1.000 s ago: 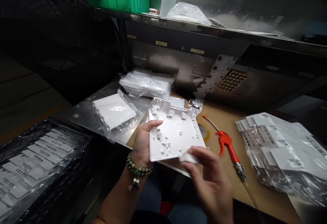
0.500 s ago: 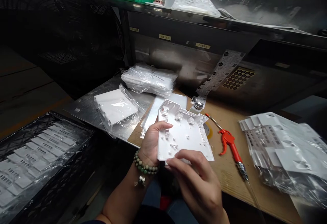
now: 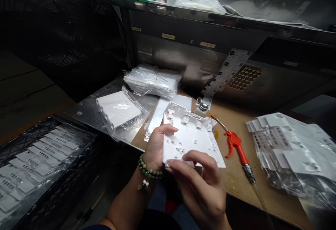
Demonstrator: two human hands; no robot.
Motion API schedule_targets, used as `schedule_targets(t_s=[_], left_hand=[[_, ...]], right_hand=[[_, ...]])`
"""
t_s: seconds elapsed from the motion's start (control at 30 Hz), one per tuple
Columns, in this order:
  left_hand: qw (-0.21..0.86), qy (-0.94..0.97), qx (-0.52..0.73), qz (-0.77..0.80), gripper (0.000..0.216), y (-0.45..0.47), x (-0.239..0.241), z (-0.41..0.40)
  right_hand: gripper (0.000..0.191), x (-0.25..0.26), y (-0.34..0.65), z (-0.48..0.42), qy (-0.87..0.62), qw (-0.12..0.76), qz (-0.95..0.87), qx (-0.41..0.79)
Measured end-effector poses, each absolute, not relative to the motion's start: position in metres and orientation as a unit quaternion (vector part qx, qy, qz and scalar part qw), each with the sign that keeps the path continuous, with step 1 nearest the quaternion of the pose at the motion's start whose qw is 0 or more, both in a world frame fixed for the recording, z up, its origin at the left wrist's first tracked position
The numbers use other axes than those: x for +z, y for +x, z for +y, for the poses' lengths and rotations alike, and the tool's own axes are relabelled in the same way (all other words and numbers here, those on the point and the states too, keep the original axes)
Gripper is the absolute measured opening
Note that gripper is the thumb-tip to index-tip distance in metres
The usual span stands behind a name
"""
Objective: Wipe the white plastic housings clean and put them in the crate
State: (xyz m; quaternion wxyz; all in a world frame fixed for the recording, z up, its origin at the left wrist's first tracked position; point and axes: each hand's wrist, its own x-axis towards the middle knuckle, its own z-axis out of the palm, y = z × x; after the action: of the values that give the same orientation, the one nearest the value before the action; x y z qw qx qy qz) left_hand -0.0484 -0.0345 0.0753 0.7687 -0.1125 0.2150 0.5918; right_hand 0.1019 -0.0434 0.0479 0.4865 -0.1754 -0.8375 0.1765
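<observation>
My left hand [image 3: 155, 146] grips the left edge of a white moulded plastic plate [image 3: 191, 136], thumb on its ribbed inner face, and holds it tilted over the near edge of the bench. My right hand [image 3: 200, 188] is curled at the plate's near edge, fingertips pressed on its lower rim. A green bead bracelet [image 3: 149, 172] circles my left wrist.
A red air blow gun [image 3: 237, 148] lies on the cardboard-covered bench [image 3: 236, 184] to the right. Bagged white parts are stacked at right [image 3: 294, 153], back centre [image 3: 152, 80] and left [image 3: 118, 110]. A black crate [image 3: 34, 160] of bagged parts stands at lower left. A steel shelf [image 3: 210, 14] runs above.
My right hand came in from below the plate and closed its fingers on the near edge. The plate shifted slightly right and tilted; the small white piece earlier at my right fingertips is no longer seen.
</observation>
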Motion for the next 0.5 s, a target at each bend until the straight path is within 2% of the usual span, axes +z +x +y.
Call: schedule_targets(t_s=[0.13,0.33,0.5], left_hand=[[0.761,-0.133,0.585,0.247,0.063,-0.044,0.081,-0.036],[0.761,-0.133,0.584,0.249,0.065,-0.049,0.059,-0.032],[0.722,-0.113,0.627,0.269,0.067,-0.061,0.053,-0.031]], right_hand=[[0.027,0.048,0.094,-0.044,-0.16,0.483,-0.843,0.175],[0.025,0.046,0.119,-0.035,-0.175,0.456,-0.859,0.153],[0.025,0.05,0.158,-0.021,-0.289,0.546,-0.775,0.132]])
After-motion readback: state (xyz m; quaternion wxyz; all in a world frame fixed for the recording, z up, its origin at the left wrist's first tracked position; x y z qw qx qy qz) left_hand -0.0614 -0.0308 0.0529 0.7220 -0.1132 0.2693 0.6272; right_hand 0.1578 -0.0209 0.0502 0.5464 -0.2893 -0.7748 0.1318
